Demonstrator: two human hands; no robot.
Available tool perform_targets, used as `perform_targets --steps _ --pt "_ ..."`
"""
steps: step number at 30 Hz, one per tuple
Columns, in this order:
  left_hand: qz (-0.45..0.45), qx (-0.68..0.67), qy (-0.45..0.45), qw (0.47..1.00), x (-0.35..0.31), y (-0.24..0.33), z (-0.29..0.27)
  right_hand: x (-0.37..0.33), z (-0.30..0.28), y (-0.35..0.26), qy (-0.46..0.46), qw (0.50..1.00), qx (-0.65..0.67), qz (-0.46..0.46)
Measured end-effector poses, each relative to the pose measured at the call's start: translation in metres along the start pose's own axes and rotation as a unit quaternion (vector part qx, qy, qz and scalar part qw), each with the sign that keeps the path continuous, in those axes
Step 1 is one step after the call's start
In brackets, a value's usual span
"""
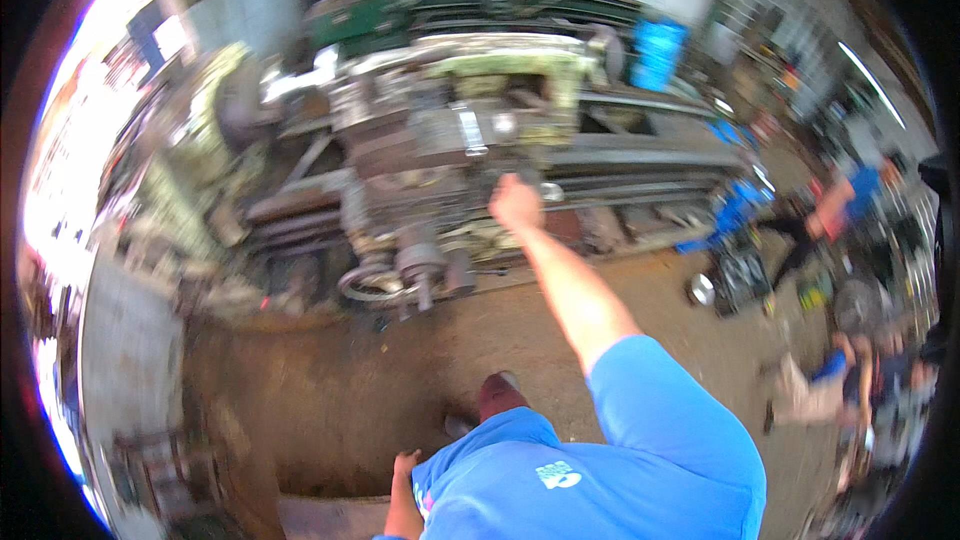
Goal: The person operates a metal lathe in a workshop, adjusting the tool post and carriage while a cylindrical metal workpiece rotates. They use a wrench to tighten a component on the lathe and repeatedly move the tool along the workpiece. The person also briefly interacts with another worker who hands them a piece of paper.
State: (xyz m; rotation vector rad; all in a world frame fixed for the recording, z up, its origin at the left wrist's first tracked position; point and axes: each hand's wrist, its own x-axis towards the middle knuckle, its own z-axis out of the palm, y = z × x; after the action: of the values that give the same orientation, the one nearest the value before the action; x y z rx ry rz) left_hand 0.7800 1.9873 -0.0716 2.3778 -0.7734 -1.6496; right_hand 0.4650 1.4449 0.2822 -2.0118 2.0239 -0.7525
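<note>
A large old lathe (640,157) stretches across the middle of the view, its bed running left to right. My right arm reaches out to its carriage (395,120). There my right hand (517,202) is closed, with the fingers curled against a dark part that motion blur hides. A bright metal piece (469,128) lies on top of the carriage, just beyond that hand. Low on the lathe's front is a round handwheel (372,283). My left hand (406,461) hangs beside my body, away from the machine, its fingers too small and smeared to read.
Behind stands a green machine (360,15), with a blue drum (657,55) to its right. At the right, a person in a blue top (862,190) bends by a dark crate (740,275), and another person (800,395) is nearer. Brown floor (330,390) lies below.
</note>
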Motion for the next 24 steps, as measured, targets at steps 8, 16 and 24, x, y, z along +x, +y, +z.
perform_targets --steps 8,16,24 --pt "-0.025 -0.169 0.062 0.983 -0.020 0.005 0.012 0.004 0.011 0.004 0.041 0.999 -0.008 -0.018" --pt "-0.038 -0.198 0.056 0.978 -0.037 0.009 0.014 0.005 0.016 0.010 0.064 0.997 0.001 -0.032" --pt "-0.074 -0.217 0.058 0.972 -0.033 0.003 0.022 0.007 0.017 0.015 0.072 0.996 0.025 -0.035"
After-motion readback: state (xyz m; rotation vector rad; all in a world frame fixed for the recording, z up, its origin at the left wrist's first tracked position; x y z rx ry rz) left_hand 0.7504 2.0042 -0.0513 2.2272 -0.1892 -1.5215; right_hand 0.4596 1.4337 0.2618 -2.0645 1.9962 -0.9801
